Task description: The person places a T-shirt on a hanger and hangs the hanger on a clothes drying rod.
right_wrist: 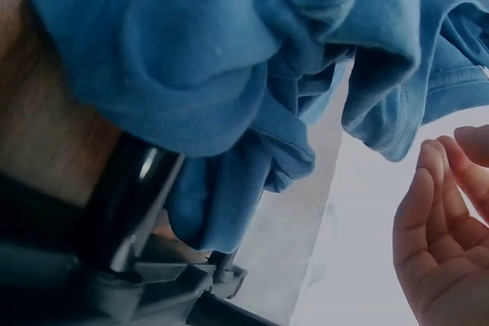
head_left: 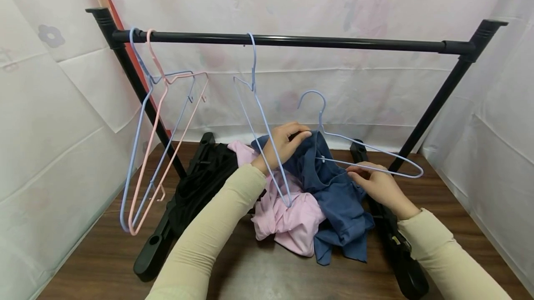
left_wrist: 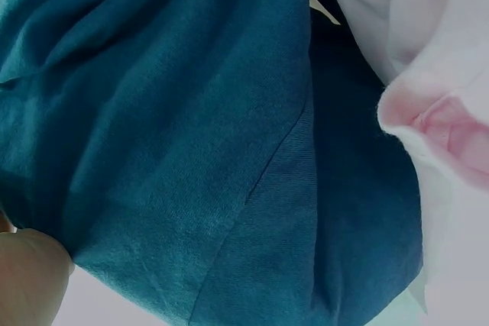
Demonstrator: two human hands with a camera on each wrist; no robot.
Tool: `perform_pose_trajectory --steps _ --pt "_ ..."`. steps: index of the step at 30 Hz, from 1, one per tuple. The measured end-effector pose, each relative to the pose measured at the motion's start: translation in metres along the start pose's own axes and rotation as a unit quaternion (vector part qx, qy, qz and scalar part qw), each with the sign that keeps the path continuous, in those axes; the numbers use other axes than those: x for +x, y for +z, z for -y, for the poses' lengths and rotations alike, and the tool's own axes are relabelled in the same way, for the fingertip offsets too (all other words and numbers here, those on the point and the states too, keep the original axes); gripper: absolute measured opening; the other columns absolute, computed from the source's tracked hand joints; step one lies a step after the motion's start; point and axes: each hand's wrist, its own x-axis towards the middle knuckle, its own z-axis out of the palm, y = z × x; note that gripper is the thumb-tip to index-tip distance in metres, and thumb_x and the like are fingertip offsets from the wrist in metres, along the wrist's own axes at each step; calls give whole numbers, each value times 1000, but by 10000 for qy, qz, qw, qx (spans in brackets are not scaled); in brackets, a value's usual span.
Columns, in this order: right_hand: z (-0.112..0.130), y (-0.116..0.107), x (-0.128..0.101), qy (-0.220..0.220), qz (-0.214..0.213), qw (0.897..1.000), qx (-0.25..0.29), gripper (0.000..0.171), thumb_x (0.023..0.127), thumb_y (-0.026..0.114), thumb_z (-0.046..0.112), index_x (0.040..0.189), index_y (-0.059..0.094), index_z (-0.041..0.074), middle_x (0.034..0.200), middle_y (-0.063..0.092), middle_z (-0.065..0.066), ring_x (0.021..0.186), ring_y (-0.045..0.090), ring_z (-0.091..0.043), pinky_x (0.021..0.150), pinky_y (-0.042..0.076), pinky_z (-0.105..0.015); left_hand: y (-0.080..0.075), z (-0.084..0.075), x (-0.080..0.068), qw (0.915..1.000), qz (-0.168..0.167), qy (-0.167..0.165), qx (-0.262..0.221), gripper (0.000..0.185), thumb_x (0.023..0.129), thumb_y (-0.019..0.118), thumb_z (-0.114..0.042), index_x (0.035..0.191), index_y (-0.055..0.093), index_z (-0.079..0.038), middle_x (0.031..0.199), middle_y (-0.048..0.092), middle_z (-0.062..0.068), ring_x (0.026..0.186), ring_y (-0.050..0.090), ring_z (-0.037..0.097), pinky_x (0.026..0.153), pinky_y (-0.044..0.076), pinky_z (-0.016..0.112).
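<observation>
Fingers of my left hand (head_left: 285, 144) curl around the blue shirt's (head_left: 333, 198) collar at the table's (head_left: 258, 272) middle; my right hand (head_left: 381, 186) pinches the lavender hanger's (head_left: 367, 154) bar just right.

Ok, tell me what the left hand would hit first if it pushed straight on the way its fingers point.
The left hand grips the blue shirt at its top, fingers pointing right. Going on, it would probably first meet the neck of the lavender hanger stuck in that shirt, though depth is hard to judge.
</observation>
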Motion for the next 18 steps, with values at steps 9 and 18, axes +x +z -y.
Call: perform_pose_trajectory --steps 9,18 --pt "3 6 12 -207 190 9991 -317 14 92 67 11 105 72 6 85 65 -3 70 50 -7 61 42 -23 2 2 -1 9999 -89 21 44 19 97 62 -21 106 74 -9 93 70 2 75 57 10 70 47 23" --pt "4 10 15 -271 666 9944 -774 15 91 68 13 105 72 10 79 60 2 68 49 -7 61 40 -25 5 3 -3 9996 -217 200 17 18 96 63 -18 104 74 -6 96 71 6 81 62 13 75 49 24"
